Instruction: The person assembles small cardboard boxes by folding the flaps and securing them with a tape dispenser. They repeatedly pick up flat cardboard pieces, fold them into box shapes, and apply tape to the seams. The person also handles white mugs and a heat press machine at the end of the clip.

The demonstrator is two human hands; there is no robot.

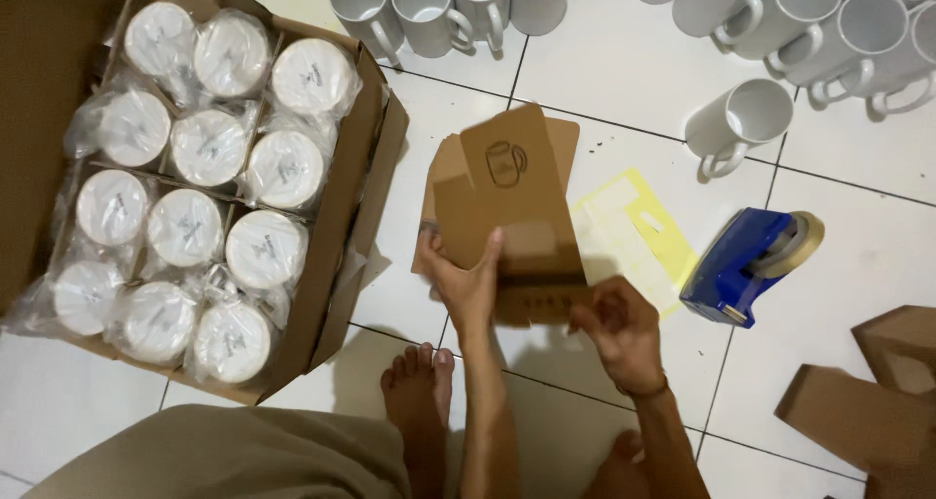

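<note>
Head view shows your hands — left hand (pixel 466 285), right hand (pixel 616 331) — both closed on the flat cardboard sleeve (pixel 507 216); mugs (pixel 746 119) beyond it could topple if it swings.

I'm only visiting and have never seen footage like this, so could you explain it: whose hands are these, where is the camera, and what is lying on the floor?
There is no machine here. A person wears a camera on the head, so the single picture looks down at their own arms and bare feet on the white tiled floor. The left hand and the right hand both hold a flat brown cardboard box blank with a mug drawn on it. To the left stands a big carton filled with plastic-wrapped mugs. Loose white mugs stand along the top. To the right lie a blue tape dispenser and a yellow sheet.
</note>
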